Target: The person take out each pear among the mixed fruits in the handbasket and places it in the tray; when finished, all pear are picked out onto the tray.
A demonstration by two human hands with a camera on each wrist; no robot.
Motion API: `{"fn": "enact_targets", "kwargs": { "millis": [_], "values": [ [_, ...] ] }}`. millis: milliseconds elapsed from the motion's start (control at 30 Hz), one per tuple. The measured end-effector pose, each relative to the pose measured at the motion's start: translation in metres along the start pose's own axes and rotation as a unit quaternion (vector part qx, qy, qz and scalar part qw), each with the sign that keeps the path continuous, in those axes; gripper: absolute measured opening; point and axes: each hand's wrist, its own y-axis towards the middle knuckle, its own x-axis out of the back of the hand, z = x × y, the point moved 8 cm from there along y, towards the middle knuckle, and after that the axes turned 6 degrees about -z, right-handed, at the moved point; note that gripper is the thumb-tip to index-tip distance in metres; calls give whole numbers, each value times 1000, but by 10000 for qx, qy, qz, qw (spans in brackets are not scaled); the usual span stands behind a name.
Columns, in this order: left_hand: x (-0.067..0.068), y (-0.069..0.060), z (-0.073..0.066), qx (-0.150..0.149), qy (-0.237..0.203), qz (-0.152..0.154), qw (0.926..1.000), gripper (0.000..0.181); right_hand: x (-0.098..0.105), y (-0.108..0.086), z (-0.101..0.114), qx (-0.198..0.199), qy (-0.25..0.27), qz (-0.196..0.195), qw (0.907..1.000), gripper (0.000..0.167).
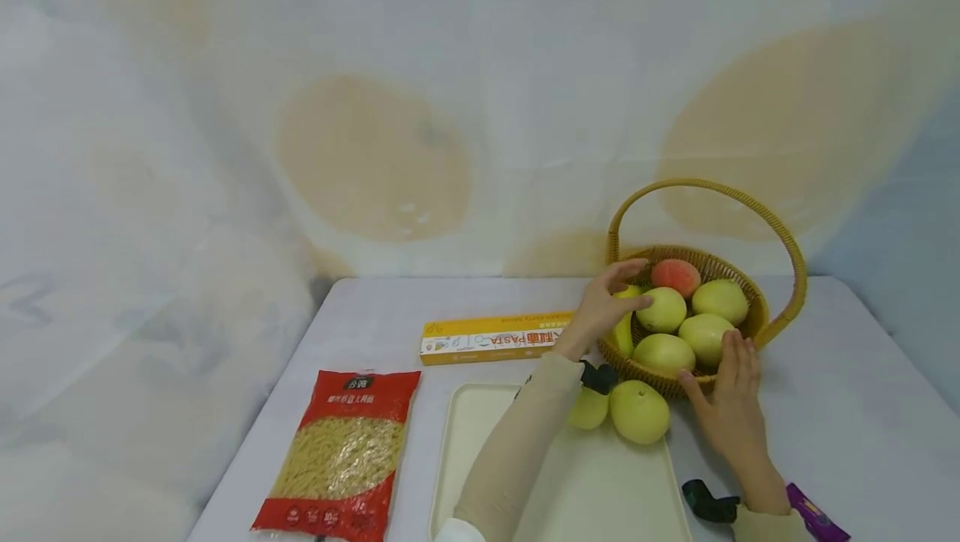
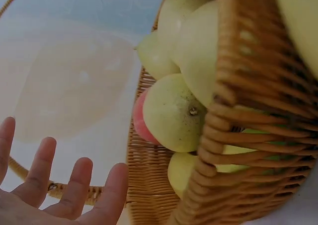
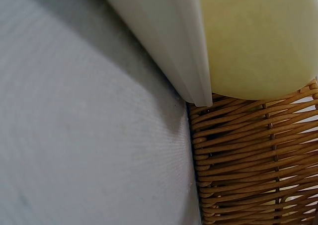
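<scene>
A wicker basket (image 1: 757, 308) with a tall handle holds several pale green round fruits (image 1: 720, 302), a red fruit (image 1: 676, 277) and a yellow-green elongated fruit (image 1: 623, 333) at its left. My left hand (image 1: 609, 304) is over the basket's left side, thumb near a round fruit; its fingers (image 2: 37, 170) look spread in the left wrist view. At the front right rim, my right hand (image 1: 731, 413) has extended fingers at a green fruit; whether they touch it I cannot tell. Two more pale green fruits (image 1: 639, 413) sit on the cream tray (image 1: 600, 484) by the basket.
A yellow and white pasta box (image 1: 491, 340) lies behind the tray. At the left is a red bag of pasta (image 1: 337, 450). A purple packet (image 1: 816, 513) lies by the right wrist. The left forearm crosses above the tray.
</scene>
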Motion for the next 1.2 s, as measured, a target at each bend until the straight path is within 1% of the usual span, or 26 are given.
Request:
{"fn": "enact_targets", "kwargs": {
  "millis": [100,200,300,333,433,533,567,633,767,900,1000,1100,1200],
  "values": [
    [-6,13,2,84,-134,-31,9999,49,-1,-3,-2,-101,-77,73,9999,86],
    [-12,22,4,202,-263,-92,9994,48,-1,-5,-2,-148,-119,88,9998,86],
    [-18,29,7,334,-191,-121,9992,47,0,-6,0,-129,-79,51,9999,86],
    [-21,31,8,421,-154,-83,9990,46,1,-6,1,-109,-63,31,9999,86],
    [-28,34,14,815,65,109,9966,46,1,-5,4,-83,-24,6,10000,87],
    [-34,34,21,1261,240,293,9913,45,2,-4,8,-80,-23,-20,10000,87],
    [-36,34,22,1372,328,294,9896,44,2,-4,9,-82,-13,-21,10000,87],
    [-37,34,26,1494,436,257,9875,44,2,-5,12,-36,-21,-35,10000,86],
    [-37,32,33,1626,462,138,9855,45,1,-8,17,79,-30,-57,9999,85],
    [-39,29,38,1714,422,201,9841,44,2,-11,20,103,-20,-89,9999,85],
    [-40,28,40,1775,427,344,9826,42,3,-12,22,94,-3,-83,9999,85],
    [-42,26,43,1851,462,582,9799,43,3,-15,24,46,-10,-59,10000,85],
    [-45,24,47,1922,627,816,9760,46,2,-18,26,-19,24,-15,10000,85]
  ]
}}
